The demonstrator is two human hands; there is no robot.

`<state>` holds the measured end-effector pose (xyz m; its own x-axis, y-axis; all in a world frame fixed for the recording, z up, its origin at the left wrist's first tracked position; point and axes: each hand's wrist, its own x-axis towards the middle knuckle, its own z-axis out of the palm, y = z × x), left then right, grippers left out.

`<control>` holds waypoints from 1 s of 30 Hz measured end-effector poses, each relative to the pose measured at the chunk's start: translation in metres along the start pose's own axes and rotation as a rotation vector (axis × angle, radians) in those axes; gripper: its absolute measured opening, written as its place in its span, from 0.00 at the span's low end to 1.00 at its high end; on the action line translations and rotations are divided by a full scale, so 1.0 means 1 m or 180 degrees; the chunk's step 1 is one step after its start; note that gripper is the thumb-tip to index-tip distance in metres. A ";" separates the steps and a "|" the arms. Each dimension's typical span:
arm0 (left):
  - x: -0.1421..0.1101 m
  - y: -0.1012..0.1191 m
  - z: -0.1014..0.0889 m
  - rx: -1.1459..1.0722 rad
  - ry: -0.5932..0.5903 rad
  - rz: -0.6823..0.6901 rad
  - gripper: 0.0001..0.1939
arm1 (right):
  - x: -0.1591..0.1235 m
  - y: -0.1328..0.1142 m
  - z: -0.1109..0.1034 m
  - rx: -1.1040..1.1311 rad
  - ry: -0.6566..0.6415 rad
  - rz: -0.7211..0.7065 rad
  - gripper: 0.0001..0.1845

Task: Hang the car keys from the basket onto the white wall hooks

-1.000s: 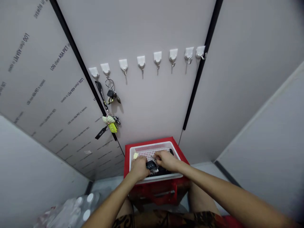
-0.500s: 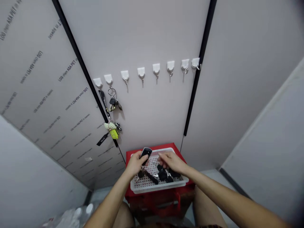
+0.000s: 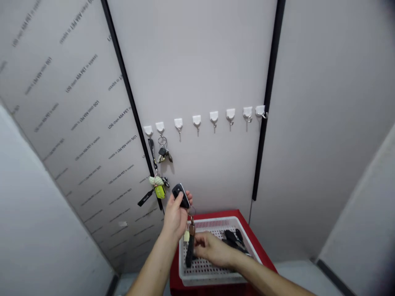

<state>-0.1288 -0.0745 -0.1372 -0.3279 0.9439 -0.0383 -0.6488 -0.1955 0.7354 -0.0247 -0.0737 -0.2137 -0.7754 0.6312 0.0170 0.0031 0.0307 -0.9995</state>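
My left hand (image 3: pixel 175 216) is closed round a black car key fob (image 3: pixel 183 199) with a light edge, thumb on its face, held above the basket's back-left side. From the fob hang a metal ring (image 3: pixel 192 211) and a dark key strap (image 3: pixel 190 248) with a brown top. Beside the strap is my right hand (image 3: pixel 216 250), low over the basket with its fingers curled in. Whether they grip the strap's lower part is hidden. The white perforated basket (image 3: pixel 212 282) holds more black keys (image 3: pixel 233 239) on its right side.
White adhesive hooks (image 3: pixel 214 116) run in a row across the wall. The leftmost carries a strap with a yellow-green key case (image 3: pixel 159 191); the second holds a key bunch (image 3: pixel 163 153). Under the basket is a red box (image 3: pixel 268 267). Side walls stand close left and right.
The camera view has tilted up. My left hand has lifted the key fob out above the basket, its strap now dangling. My right hand has moved left to beside the strap.
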 end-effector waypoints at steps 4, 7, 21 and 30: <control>0.002 -0.002 0.005 -0.0482 0.0303 0.0048 0.04 | 0.005 -0.016 0.007 0.0669 0.0494 -0.0317 0.10; 0.005 -0.006 0.006 -0.0652 0.0424 -0.0007 0.04 | 0.010 -0.023 0.016 0.1038 0.0447 -0.0107 0.14; 0.005 0.008 -0.023 0.0141 0.0157 0.0113 0.10 | 0.012 -0.120 -0.051 -0.0343 0.2008 -0.0667 0.12; -0.006 0.013 0.014 0.1039 -0.0783 0.0189 0.18 | 0.056 -0.173 -0.043 0.0434 0.1648 -0.1611 0.12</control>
<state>-0.1252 -0.0791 -0.1179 -0.1584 0.9767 0.1444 -0.3689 -0.1943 0.9089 -0.0412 -0.0103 -0.0384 -0.2636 0.8514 0.4535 -0.3809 0.3400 -0.8598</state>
